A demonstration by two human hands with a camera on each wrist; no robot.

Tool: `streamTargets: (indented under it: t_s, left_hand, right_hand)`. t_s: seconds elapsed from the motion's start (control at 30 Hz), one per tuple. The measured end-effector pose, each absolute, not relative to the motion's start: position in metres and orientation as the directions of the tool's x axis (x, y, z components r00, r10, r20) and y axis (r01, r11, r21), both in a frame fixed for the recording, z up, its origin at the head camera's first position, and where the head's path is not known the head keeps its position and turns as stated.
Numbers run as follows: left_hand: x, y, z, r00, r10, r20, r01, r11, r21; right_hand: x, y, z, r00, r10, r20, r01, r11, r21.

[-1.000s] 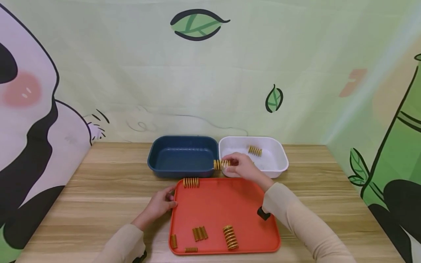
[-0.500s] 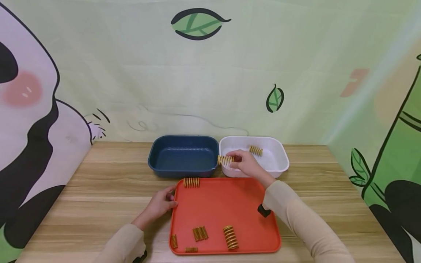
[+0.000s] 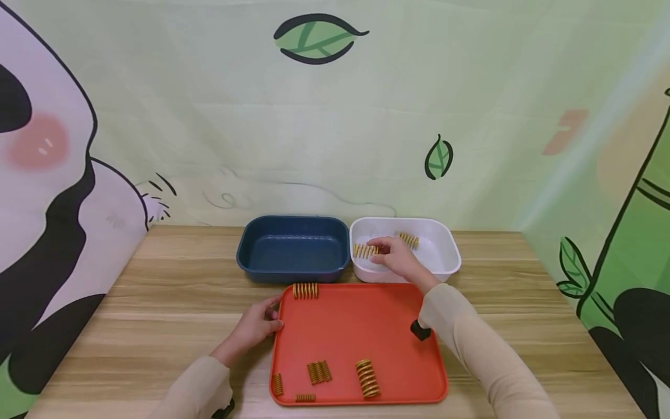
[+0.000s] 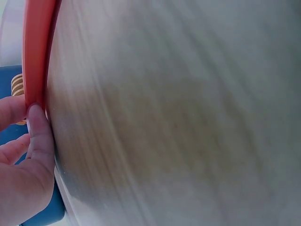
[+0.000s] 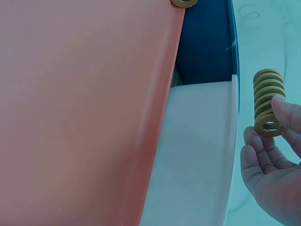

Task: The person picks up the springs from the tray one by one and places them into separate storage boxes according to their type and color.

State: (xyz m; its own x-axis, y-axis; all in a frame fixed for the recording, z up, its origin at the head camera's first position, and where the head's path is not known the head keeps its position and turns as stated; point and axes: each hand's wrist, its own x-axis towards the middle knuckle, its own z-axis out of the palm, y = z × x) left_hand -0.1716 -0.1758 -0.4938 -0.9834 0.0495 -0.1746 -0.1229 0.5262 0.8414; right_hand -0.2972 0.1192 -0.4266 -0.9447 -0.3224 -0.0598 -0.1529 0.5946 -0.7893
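My right hand (image 3: 399,260) pinches a yellow coiled metal spring (image 3: 364,251) by one end between thumb and fingers (image 5: 287,114), holding it level over the left part of the white rectangular plastic bin (image 3: 447,251); in the right wrist view the same spring (image 5: 268,102) sticks out past my fingertips, just beyond that bin's wall. A second yellow spring (image 3: 407,240) lies inside the white bin, toward its far side, near my knuckles. Just left of the white bin, touching it side by side, sits the dark blue rectangular plastic bin (image 3: 251,256). Directly in front of the white bin lies the flat orange plastic tray (image 3: 361,326) on the pale wooden bench (image 3: 157,302). My left hand (image 3: 256,326) rests at the tray's left edge, fingers (image 4: 40,136) curled against the rim and gripping it. One spring at the tray's far edge (image 3: 305,290) lies close to the blue bin, and a cluster of four more springs (image 3: 324,378) sits along the tray's near edge, well apart from the white bin. A small black object (image 3: 420,331) shows at my right wrist, over the tray's right side.
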Motion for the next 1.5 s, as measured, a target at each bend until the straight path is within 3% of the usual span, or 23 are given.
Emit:
streamTargets:
  t_s: [1.5]
  left_hand:
    - [-0.171, -0.175, -0.495, -0.984, 0.025, -0.176, -0.138, 0.517, 0.845]
  right_hand:
    - [-0.325, 0.139, -0.447, -0.935, -0.334, -0.123, -0.124, 0.629, -0.767]
